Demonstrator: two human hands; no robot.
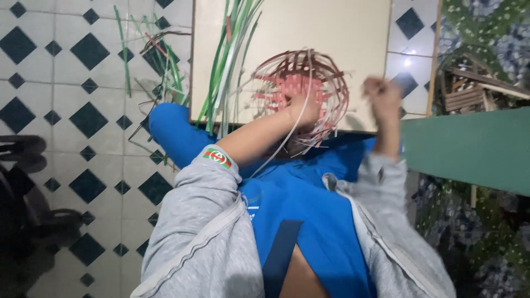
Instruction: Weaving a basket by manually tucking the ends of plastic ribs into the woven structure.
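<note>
At the far left dark shoes [22,152] sit on the tiled floor [66,83], out of the way. Loose green strips [160,60] lie scattered beside a pale board [353,33] that rests on the person's lap, and a longer green bundle [229,60] lies on the board's left edge, within easy reach. The left hand [303,107] is pushed into the half-woven red and white basket [326,77], fingers closed on its inside, apparently to brace it against the board; a white strip [287,138] trails down from there. The basket sits on the board's near edge. The right hand [382,96] is raised just right of the basket, blurred, fingers bunched as if pinching a strand, though I cannot tell what. A green ledge [469,146] stands further right.
</note>
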